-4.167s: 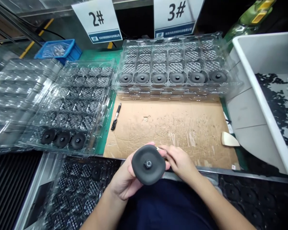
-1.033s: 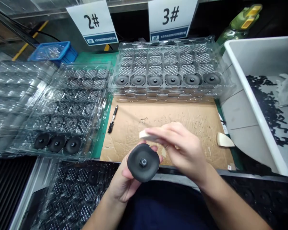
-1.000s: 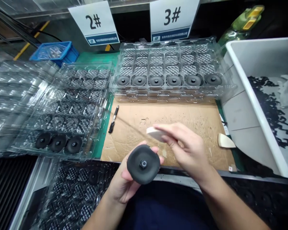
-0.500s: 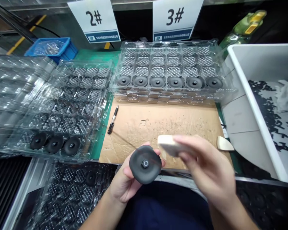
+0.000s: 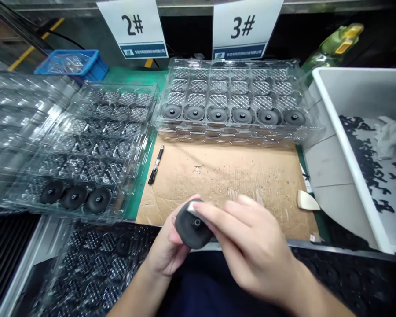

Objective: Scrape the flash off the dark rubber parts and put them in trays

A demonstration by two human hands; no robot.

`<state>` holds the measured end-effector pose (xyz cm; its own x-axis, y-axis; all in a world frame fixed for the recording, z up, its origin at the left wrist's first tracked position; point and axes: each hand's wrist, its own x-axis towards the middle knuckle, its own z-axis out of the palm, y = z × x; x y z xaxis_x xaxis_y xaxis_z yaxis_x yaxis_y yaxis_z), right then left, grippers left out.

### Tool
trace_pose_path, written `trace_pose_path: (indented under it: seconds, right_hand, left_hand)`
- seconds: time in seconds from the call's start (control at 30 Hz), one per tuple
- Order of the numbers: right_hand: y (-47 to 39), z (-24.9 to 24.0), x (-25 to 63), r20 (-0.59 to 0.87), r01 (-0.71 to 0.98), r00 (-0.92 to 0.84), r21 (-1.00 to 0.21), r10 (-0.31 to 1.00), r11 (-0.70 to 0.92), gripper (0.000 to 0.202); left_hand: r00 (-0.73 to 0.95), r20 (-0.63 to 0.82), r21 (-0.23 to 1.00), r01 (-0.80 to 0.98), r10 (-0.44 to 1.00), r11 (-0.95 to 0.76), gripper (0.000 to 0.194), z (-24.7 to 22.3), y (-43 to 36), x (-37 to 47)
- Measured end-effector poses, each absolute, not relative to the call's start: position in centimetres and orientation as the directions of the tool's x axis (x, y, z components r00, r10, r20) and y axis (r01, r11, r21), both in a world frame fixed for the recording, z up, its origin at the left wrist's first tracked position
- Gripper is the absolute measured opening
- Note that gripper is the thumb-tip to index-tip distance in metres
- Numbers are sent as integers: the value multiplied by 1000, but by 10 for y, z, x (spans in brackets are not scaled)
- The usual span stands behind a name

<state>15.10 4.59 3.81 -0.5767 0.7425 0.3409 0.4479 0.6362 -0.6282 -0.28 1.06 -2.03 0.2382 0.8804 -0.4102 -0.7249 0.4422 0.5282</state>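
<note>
My left hand (image 5: 166,248) grips a round black disc-shaped part (image 5: 193,233) with a small raised hub at its centre, tilted towards me. Pinched in my right hand (image 5: 247,237) is a whitish sponge-like pad (image 5: 192,206), mostly covered by the fingers and pressed against the disc's upper face. Both hands are over the near edge of a cardboard sheet (image 5: 224,171). A second cream wedge-shaped pad (image 5: 307,201) lies at the sheet's right edge.
A clear tray stack (image 5: 237,130) at the back holds several black discs in its front row. Another clear tray (image 5: 95,176) on the left has three. A pen (image 5: 156,165), a blue bin (image 5: 94,66) and a white tub (image 5: 326,97) with black pieces surround the cardboard.
My right hand has moved left and brought the pad down from beside the disc onto its face. The left hand still holds the disc, now tilted more.
</note>
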Motion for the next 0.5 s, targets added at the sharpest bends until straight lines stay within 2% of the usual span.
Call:
trace_pose_path:
  seconds: [0.07,0.13,0.2,0.27,0.33,0.43,0.5]
  right_hand:
    - [34,35,157,353,464,-536,-636,767,616,35]
    - [26,29,165,315,402,-516,-732,797,550,32]
    - [25,22,173,194,357,-465,-852,864,383,29]
    - [27,17,181,75,365,-341,-908,937,206,30]
    - [30,18,185,69,388,-156,-913,985,125,31]
    - [32,29,180,209,452,-20,-871,978,195,36]
    - [30,37,169,350,476,-119,-801,929,362,41]
  left_hand:
    - [228,-360,529,-749,905,399,58,-21,13,-4]
    - [244,-334,517,-760,910,393,57,-20,15,-5]
    - [240,-328,510,-769,914,385,56,-18,17,-3]
    - [233,-309,516,-773,922,369,57,-15,17,0]
    - [247,-297,516,-771,922,373,56,-11,17,4]
    - [267,-300,506,-770,916,390,54,-8,14,9]
    - [265,-293,517,-764,919,386,51,-7,13,10]
